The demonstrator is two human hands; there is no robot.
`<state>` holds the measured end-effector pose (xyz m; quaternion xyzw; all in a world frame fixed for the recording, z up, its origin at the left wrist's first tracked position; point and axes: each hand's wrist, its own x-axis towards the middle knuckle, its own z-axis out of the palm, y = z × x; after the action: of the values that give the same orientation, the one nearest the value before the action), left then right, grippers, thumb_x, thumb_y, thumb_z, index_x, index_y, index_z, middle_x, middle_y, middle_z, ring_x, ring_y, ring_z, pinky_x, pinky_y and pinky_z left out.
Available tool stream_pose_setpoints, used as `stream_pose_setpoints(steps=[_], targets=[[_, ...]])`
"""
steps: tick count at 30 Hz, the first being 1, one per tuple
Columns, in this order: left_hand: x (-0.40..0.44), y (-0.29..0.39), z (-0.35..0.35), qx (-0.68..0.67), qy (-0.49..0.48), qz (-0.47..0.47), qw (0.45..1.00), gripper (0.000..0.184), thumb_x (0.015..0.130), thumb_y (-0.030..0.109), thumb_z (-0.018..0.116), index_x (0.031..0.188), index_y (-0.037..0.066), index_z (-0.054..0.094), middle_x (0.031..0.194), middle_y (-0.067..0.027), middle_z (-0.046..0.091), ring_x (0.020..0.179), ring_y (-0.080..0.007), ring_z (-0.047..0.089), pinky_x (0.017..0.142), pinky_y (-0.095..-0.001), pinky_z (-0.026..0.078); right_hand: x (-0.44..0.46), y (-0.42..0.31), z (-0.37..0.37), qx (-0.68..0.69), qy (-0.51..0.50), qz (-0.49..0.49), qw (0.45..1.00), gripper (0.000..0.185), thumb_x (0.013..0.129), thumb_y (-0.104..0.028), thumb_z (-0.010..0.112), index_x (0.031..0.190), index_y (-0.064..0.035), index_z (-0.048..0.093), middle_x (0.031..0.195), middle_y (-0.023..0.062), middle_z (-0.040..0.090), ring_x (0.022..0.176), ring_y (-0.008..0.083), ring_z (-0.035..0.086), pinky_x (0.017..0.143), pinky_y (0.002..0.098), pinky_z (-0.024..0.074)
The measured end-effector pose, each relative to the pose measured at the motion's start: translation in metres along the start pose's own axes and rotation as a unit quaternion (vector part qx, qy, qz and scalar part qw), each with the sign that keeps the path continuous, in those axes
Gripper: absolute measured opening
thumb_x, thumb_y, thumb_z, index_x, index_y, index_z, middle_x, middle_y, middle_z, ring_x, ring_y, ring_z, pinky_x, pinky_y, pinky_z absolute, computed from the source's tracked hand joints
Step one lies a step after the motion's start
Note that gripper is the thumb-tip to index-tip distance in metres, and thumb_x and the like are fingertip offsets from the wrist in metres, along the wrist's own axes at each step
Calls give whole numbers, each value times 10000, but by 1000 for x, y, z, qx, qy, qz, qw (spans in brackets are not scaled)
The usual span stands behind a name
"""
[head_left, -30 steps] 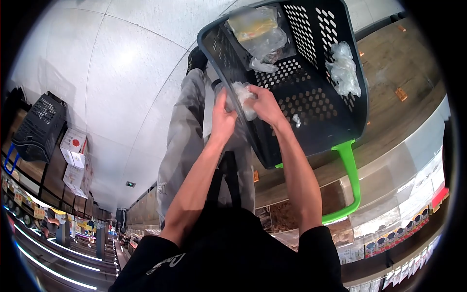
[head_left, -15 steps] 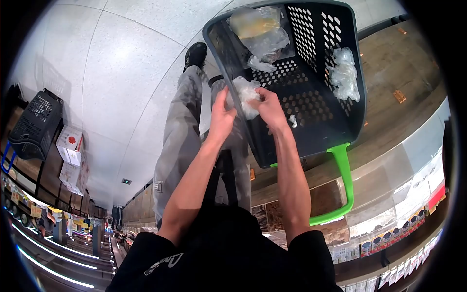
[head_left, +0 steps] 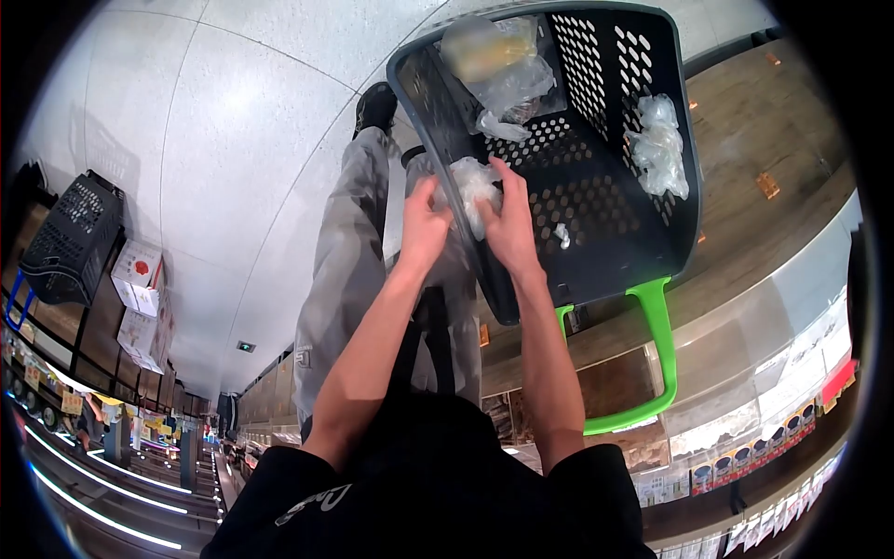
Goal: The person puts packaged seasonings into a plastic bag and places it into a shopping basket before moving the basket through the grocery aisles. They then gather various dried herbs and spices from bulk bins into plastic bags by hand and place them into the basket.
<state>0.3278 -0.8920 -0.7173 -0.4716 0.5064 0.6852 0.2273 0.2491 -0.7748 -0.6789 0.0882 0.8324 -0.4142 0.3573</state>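
Observation:
A crumpled clear plastic bag (head_left: 473, 177) with pale contents lies against the near left wall inside a black shopping basket (head_left: 503, 296). My right hand (head_left: 508, 224) reaches into the basket beside this bag, index finger and thumb apart, the thumb touching the plastic. My left hand (head_left: 426, 228) is outside the rim, opposite the bag. Its index finger is raised apart from the thumb; the other fingers are mostly hidden. A larger clear bag with yellowish contents (head_left: 494, 51) rests at the basket's far end. Another bunched clear bag (head_left: 659, 149) sits against the right wall.
The basket has a green handle (head_left: 663, 354) and stands beside a wooden shelf (head_left: 745, 140). A small white scrap (head_left: 562, 235) is on its bottom. To the left are another black basket (head_left: 74, 238) and white boxes (head_left: 140, 275) on the floor. Packaged goods line the lower right.
My right hand's fingers have spread from a pinch on the bag and shifted slightly down-left. The basket has moved a little. My left hand stays almost in place.

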Motion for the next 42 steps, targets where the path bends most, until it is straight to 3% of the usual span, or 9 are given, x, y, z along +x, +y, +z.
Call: stream_pose_setpoints(steps=[1,5,12,15,18,22,27,37,42], targets=[[2,0,0,4,3,-2,1000,449,705,-56,578,1151,-8,600,1038,-87,583,905,-229,567,778,-282,420,0,1,7,11,32,-66,997,359,820,4,548,1177,-29,564,1120,184,589,1099,366,537,922,379,436],[-2,8,4,2,18,53,998,435,721,-36,605,1155,-17,592,1082,-102,585,968,-239,572,846,-297,423,6,16,2,-18,-107,53,993,327,816,-34,515,1134,-21,592,1026,220,614,968,396,592,843,399,464],[8,13,5,-33,9,61,998,410,778,1,636,1183,-27,572,1111,-116,600,1052,-218,565,930,-309,417,16,22,-1,-90,-187,70,976,324,823,-96,497,1119,-23,606,1023,202,604,995,392,540,881,414,433],[11,20,7,-45,0,55,997,401,809,-3,608,1205,-36,559,1127,-114,609,1064,-196,560,929,-304,417,-10,29,8,-49,-32,-35,998,380,867,-75,485,1242,-42,529,1242,187,496,1141,334,433,989,395,353],[7,27,7,-69,-2,41,997,380,866,26,569,1240,-38,544,1160,-110,614,1081,-176,554,930,-295,421,-23,19,7,141,-37,-7,989,566,869,-37,504,1413,-27,353,1450,205,305,1355,351,289,1115,378,236],[1,35,1,-80,-35,10,996,397,905,85,564,1277,-45,512,1187,-110,611,1063,-159,565,899,-284,447,-26,6,-2,34,-117,-12,993,818,730,-113,724,1437,-40,319,1481,209,252,1382,346,261,1103,401,283],[2,38,4,-29,-60,53,996,441,883,74,618,1288,-39,486,1126,-111,638,986,-139,589,852,-269,467,-23,17,16,3,7,-69,998,704,594,-69,698,1266,12,505,1263,233,514,1131,387,535,960,382,453],[2,34,5,-5,-59,54,997,364,912,75,584,1254,-20,507,1098,-82,630,955,-136,582,849,-269,456,-20,37,2,2,-9,-74,997,580,761,-196,695,1274,12,521,1237,196,582,1161,341,556,995,368,421],[3,22,0,76,-38,45,995,351,902,141,612,1217,12,526,1089,-48,591,976,-129,538,870,-301,435,94,128,-11,407,162,263,860,623,880,-305,667,1371,-25,406,1302,121,479,1176,219,487,924,393,432]])
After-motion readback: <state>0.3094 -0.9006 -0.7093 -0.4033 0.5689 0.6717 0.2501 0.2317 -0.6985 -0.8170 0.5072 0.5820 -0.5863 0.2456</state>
